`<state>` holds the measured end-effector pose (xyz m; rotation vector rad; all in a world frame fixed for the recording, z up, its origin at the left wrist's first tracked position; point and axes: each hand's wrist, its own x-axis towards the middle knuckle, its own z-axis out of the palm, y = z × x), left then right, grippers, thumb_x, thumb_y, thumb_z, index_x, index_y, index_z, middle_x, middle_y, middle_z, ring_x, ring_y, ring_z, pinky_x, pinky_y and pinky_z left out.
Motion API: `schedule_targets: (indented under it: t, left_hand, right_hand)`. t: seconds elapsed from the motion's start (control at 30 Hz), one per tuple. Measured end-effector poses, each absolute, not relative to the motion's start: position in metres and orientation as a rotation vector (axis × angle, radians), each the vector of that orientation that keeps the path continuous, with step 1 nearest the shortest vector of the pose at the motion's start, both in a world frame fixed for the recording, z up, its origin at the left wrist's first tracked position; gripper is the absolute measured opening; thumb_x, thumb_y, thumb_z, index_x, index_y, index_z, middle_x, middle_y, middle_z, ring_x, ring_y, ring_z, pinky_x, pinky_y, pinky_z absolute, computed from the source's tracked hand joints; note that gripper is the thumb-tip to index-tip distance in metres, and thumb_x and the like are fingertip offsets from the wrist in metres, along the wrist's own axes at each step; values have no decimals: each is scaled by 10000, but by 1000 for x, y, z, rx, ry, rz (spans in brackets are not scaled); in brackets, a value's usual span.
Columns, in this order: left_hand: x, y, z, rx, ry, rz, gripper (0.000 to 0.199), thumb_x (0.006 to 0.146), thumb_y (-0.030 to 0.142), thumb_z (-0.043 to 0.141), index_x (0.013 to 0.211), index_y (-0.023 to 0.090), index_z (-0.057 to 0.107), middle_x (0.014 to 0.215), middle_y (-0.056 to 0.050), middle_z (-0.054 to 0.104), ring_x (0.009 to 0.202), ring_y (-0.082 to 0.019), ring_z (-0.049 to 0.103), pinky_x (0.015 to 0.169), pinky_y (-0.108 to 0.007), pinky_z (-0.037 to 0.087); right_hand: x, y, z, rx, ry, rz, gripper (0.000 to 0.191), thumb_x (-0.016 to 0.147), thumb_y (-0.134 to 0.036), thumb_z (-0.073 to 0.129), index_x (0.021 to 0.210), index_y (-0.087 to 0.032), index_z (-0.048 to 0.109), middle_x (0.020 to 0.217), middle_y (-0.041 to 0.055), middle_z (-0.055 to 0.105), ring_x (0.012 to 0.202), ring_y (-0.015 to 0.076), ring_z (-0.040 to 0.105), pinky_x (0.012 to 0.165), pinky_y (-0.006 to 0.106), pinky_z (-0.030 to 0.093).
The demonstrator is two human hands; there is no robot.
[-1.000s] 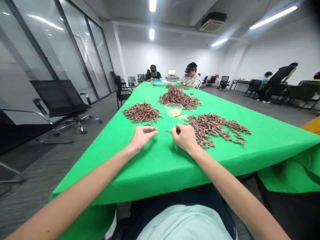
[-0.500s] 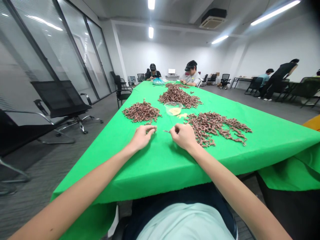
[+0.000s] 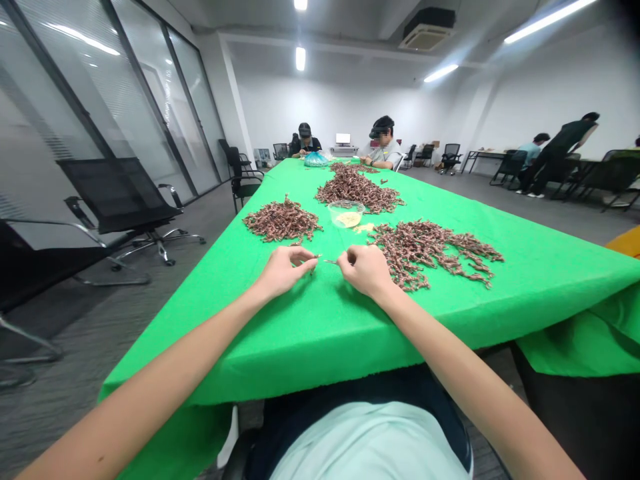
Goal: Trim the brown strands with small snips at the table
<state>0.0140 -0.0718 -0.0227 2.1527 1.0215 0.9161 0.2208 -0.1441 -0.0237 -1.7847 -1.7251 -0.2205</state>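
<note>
L hand (image 3: 286, 270) and R hand (image 3: 364, 270) are raised just above a bright green cloth table cover (image 3: 280, 347), close together but apart, toward near end of table. L hand's fingers are bunched, thumb + fingertips pinched on a tiny brown bit (image 3: 315, 256). R hand's fingers are curled in tight, grasping a thin silvery sliver (image 3: 331, 261) that points left toward the L hand w/ a small gap btwn. Both items too small to tell exactly what they are.

Just past the hands: a wide, spread-out heap of small twisted copper-brown pieces (image 3: 425, 253) on the right, nearly touching R hand, and a smaller rounded heap of same pieces (image 3: 283, 223) on the left. Btwn them sits a clear round plastic bowl (image 3: 347, 215) holding pale yellow stuff, w/ loose yellow crumbs (image 3: 364, 228) just beside it on the right. Farther on, a long brown heap (image 3: 357, 190) and a thinner one (image 3: 353, 169).

At far end, 2 seated co-workers (image 3: 303, 141) (image 3: 383, 143) wear head cameras, w/ a blue plastic bag (image 3: 317, 159) near the first. Black mesh office chair (image 3: 120, 187) stands left of table, by a glass partition wall (image 3: 145, 100). Other people (image 3: 565, 137) stand or sit far right.
</note>
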Motion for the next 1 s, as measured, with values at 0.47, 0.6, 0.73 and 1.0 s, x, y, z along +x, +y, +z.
schedule_targets:
  t: [0.47,0.6,0.73,1.0]
  left_hand:
    - [13,-75,-20,2216,1123,949,277,788,435,701,834,164,738,836,-100,784,753,-246,711,721,-357,538]
    - [13,-73,-21,2215,1154,952,256,724,405,753,821,170,729,812,-85,772,735,-241,700,710,-354,533]
    - [12,-73,-21,2235,1167,934,270,703,428,772,799,176,745,804,-75,771,740,-243,698,705,-349,524]
    - [8,-57,-27,2092,1230,978,422,670,549,812,828,159,801,812,-124,787,739,-277,712,666,-362,515]
  right_hand:
    - [220,-144,-25,-1795,-1739,-214,344,912,-373,540,706,-194,750,681,86,737,626,180,630,626,281,346]
    - [219,-144,-25,-1794,-1740,-209,341,911,-374,544,704,-195,747,681,88,735,639,184,638,635,280,355]
    - [219,-145,-24,-1795,-1739,-205,335,908,-372,545,698,-201,742,686,87,737,653,191,646,641,285,358]
    - [219,-144,-25,-1814,-1774,-182,327,912,-377,548,720,-203,747,726,93,749,677,194,654,643,283,369]
